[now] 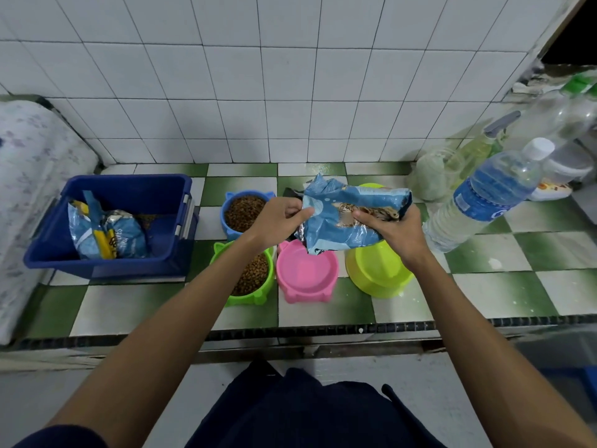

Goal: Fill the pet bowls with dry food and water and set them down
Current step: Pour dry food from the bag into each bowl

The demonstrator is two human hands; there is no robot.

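Note:
Both hands hold a light blue dry food bag (342, 218) above the counter. My left hand (279, 219) pinches its left edge and my right hand (392, 232) grips its right side. Directly under the bag sits a pink bowl (307, 273) with nothing in it. A blue bowl (244, 211) and a green bowl (253, 274), both full of brown kibble, stand to its left. A yellow-green bowl (376, 273) is at the right, its inside partly hidden by my right hand and the bag. A large water bottle (494, 192) leans at the far right.
A blue plastic bin (106, 221) holding another food bag (106, 234) stands at the left on the green-and-white checked counter (484, 286). A spray bottle (478, 143), jars and other bottles crowd the back right corner. White tiled wall behind; a padded bundle at far left.

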